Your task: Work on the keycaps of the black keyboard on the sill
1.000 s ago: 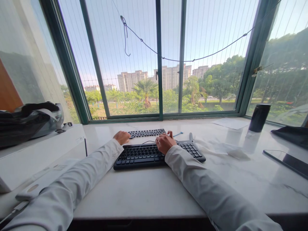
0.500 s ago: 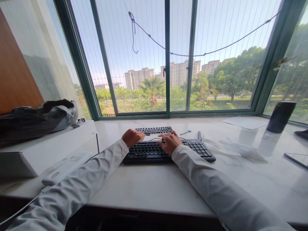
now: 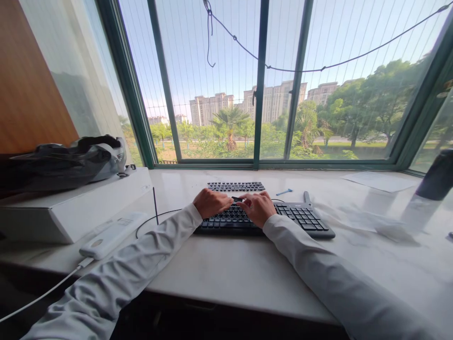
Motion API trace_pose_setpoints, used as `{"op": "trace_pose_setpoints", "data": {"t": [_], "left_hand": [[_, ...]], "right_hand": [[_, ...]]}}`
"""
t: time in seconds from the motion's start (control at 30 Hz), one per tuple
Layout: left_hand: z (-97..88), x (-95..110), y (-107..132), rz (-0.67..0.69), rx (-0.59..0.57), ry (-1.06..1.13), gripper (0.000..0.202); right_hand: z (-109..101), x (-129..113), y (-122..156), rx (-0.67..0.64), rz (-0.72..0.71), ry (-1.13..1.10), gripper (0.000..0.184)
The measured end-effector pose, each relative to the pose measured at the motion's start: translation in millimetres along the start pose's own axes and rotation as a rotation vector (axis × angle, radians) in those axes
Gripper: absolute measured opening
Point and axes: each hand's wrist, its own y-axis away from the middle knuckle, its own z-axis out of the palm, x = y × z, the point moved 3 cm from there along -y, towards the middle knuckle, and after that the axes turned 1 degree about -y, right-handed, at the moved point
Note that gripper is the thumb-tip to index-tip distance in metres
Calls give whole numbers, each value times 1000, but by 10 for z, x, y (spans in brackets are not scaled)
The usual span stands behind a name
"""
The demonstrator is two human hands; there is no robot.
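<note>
A black keyboard [image 3: 304,218] lies on the white marble sill [image 3: 226,274] in front of the window. My left hand [image 3: 211,203] rests over its upper middle keys, curled like a fist. My right hand [image 3: 259,208] is right beside it, fingers bent and pointing left. Their fingertips meet around a small dark piece [image 3: 237,199] at the keyboard's far edge; I cannot make out what it is. Both arms are in white sleeves.
A second black keyboard [image 3: 236,186] lies just behind the first. Beyond are a small blue item [image 3: 284,191], a dark handle [image 3: 306,196] and a paper sheet [image 3: 382,181]. A black cylinder [image 3: 438,177] stands far right. At left: a white box [image 3: 71,210], a dark bag [image 3: 63,163], a white corded device [image 3: 112,234].
My hands have drawn together toward the keyboard's middle, the left one moving right. The view has swung left, so the cylinder and paper sit nearer the right edge.
</note>
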Motion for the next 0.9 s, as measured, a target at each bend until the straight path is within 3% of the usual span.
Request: {"op": "trace_pose_setpoints", "data": {"t": [0.1, 0.17, 0.4, 0.6, 0.73, 0.9], "left_hand": [[-74, -99, 8, -136, 22, 234, 32], [-102, -156, 20, -121, -11, 408, 31], [-119, -359, 90, -140, -290, 762, 30], [16, -686, 298, -228, -676, 801, 30], [38, -823, 397, -244, -740, 810, 31], [44, -821, 419, -242, -783, 846, 34]], "right_hand": [[25, -8, 10, -13, 16, -30, 30], [39, -52, 21, -18, 14, -76, 30], [79, -295, 86, -75, -27, -164, 35], [31, -327, 126, -69, -113, -29, 34], [19, -385, 117, -73, -175, 17, 27], [144, -640, 34, -172, -367, 57, 27]]}}
